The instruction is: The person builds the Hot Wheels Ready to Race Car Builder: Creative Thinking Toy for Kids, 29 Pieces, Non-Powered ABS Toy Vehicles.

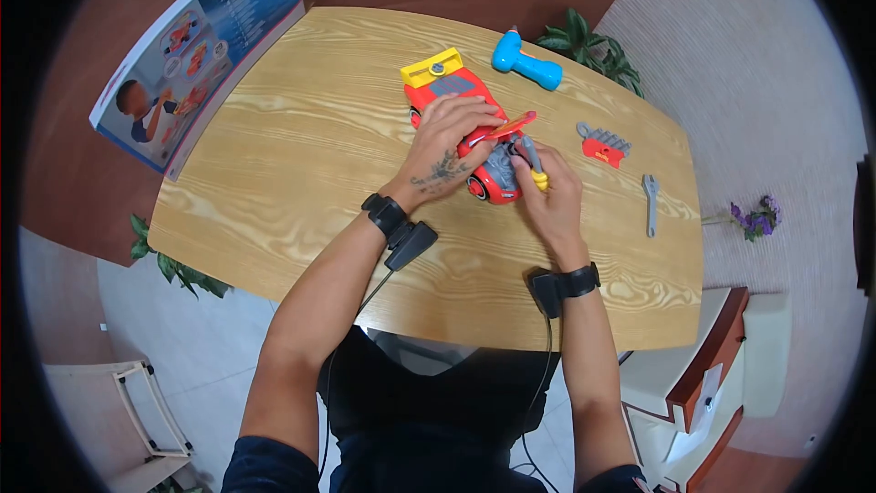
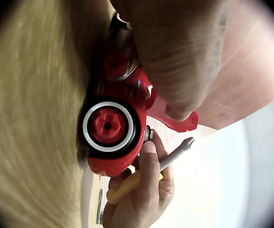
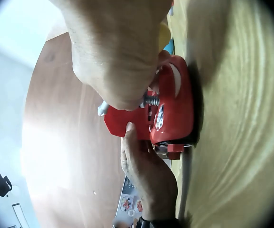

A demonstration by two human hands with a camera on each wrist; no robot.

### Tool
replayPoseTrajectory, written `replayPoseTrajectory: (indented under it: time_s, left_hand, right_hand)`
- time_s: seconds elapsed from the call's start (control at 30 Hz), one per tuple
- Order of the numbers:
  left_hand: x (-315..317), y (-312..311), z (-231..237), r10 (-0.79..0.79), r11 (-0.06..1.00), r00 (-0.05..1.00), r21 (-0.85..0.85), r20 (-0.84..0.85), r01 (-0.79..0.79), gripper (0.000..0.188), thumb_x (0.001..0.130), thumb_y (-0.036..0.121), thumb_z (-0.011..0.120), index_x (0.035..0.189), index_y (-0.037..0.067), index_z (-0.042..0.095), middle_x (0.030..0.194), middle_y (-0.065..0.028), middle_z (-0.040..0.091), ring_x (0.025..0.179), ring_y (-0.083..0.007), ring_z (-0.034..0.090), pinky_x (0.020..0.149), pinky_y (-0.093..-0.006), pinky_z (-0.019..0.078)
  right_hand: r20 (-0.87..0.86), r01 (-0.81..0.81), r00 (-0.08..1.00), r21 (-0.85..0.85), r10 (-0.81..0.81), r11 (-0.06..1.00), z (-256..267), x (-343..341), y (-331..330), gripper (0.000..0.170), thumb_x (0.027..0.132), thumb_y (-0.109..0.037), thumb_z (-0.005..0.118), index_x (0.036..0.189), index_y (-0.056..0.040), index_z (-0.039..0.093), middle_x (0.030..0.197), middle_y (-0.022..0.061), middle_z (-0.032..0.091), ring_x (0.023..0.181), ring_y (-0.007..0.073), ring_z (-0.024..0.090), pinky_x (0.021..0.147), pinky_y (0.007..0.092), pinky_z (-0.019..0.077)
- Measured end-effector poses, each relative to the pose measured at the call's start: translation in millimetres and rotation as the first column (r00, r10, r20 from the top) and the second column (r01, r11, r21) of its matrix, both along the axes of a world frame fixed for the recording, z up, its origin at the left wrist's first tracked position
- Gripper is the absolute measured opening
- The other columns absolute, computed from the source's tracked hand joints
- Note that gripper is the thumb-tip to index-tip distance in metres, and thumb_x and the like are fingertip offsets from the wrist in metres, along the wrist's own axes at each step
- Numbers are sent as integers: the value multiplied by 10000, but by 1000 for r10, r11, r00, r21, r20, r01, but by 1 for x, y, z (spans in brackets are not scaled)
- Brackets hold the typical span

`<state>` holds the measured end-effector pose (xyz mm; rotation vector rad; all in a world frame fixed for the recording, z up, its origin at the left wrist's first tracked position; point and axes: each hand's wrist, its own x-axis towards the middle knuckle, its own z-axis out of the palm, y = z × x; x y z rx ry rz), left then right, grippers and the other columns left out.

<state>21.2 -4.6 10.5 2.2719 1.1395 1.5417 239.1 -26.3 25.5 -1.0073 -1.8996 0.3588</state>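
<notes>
A red toy car with a yellow rear wing stands on the table, its hood raised over a grey engine bay. My left hand lies across the car and holds the hood, thumb against it, as the right wrist view shows at the hood. In my right hand is a screwdriver with a yellow handle and a grey shaft pointing away from the car. The same hand's fingertips touch a small grey screw at the car's front; its thread shows.
Behind the car lies a blue toy drill. To the right are a red holder with grey pieces and a grey wrench. A printed box stands at the table's left edge. Bare wood shows left of the car.
</notes>
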Motion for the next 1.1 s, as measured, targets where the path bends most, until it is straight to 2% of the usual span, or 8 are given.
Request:
replayPoseTrajectory:
  time_s: [0.2, 0.4, 0.5, 0.57, 0.7, 0.77, 0.87, 1.1]
  left_hand:
    - [2, -2, 1, 32, 999, 999, 9, 10, -32, 334, 896, 71, 752, 1228, 99, 769, 1314, -99, 733, 1360, -282, 597, 1188, -466, 395]
    - [1, 0, -1, 15, 1000, 1000, 14, 10, -15, 335, 897, 68, 760, 1230, 103, 768, 1303, -89, 739, 1351, -283, 606, 1203, -468, 385]
    - [1, 1, -2, 17, 1000, 1000, 24, 8, -17, 328, 898, 70, 767, 1225, 103, 767, 1290, -83, 743, 1348, -280, 611, 1205, -469, 384]
    - [1, 1, -2, 22, 1000, 1000, 23, 0, -22, 327, 896, 69, 768, 1221, 101, 766, 1287, -80, 744, 1352, -276, 611, 1203, -468, 387]
    - [1, 0, -1, 22, 1000, 1000, 10, 7, -22, 327, 896, 71, 768, 1222, 100, 764, 1287, -79, 744, 1356, -277, 610, 1204, -468, 385]
    - [1, 0, -1, 17, 1000, 1000, 17, 1, -17, 339, 894, 72, 768, 1231, 102, 762, 1293, -79, 742, 1356, -279, 610, 1206, -469, 382]
    - [1, 0, 0, 20, 1000, 1000, 14, -5, -20, 350, 895, 96, 783, 1244, 104, 759, 1301, -82, 739, 1366, -282, 601, 1211, -474, 374]
    - [3, -5, 4, 25, 999, 999, -23, -32, -26, 417, 894, 230, 846, 1283, 116, 748, 1334, -86, 723, 1404, -285, 565, 1248, -508, 324]
  right_hand:
    - [26, 26, 999, -59, -24, 998, 1, 1, -3, 346, 954, -150, 819, 1251, -12, 706, 1111, 166, 728, 1020, 329, 720, 911, 377, 567]
    - [-20, 7, 1000, -28, -8, 1000, -1, 4, -6, 380, 987, -122, 754, 1350, -31, 689, 1229, 185, 740, 1123, 317, 732, 940, 376, 566]
    - [-25, 5, 1000, -112, -7, 994, -2, 4, -9, 379, 1008, -104, 709, 1379, -34, 686, 1225, 188, 755, 1120, 317, 747, 955, 377, 568]
    - [-74, 139, 985, -224, -159, 965, 1, 4, -10, 356, 1015, -99, 696, 1365, -30, 700, 1187, 178, 774, 1073, 298, 765, 948, 370, 573]
    - [-137, 145, 975, -189, -173, 971, -1, 8, -9, 341, 1017, -81, 684, 1352, -24, 711, 1214, 180, 777, 1087, 273, 769, 950, 360, 574]
    - [-122, 20, 992, -110, -34, 994, -2, 5, -11, 343, 1013, -67, 688, 1352, -17, 710, 1231, 186, 777, 1106, 261, 768, 950, 354, 576]
    - [-79, -15, 997, -76, 9, 997, 5, 0, -15, 347, 1010, -49, 685, 1356, -16, 708, 1227, 189, 776, 1117, 266, 766, 963, 358, 575]
    - [-96, 24, 995, -113, -35, 993, 1, 3, -12, 354, 1007, -38, 680, 1359, -17, 706, 1230, 187, 775, 1117, 285, 766, 959, 359, 575]
